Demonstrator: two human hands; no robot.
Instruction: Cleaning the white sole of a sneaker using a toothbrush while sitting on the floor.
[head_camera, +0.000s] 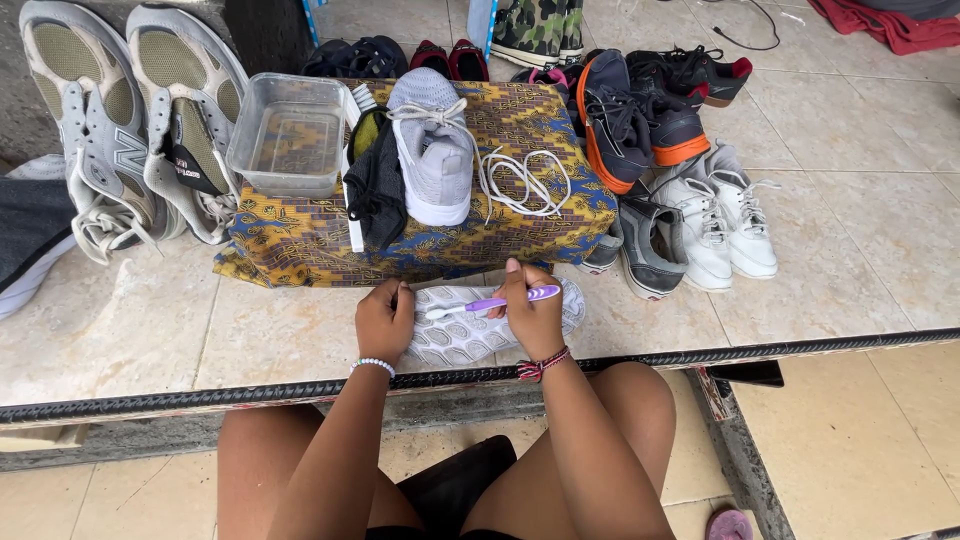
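Shoe (470, 335) lay sole-up on the tiled ledge (120, 330) before us; our left hand (384, 322) pressed it steady while our right hand (533, 315) gripped a purple toothbrush (490, 303), bristles on the tread.

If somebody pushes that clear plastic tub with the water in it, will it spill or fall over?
The clear tub looks wide and low, so it would probably slide rather than tip. The water inside would likely slosh and could splash over a quick push. It sits near the corner of the patterned cloth covering the box, so a shove to the left might send it off the edge.
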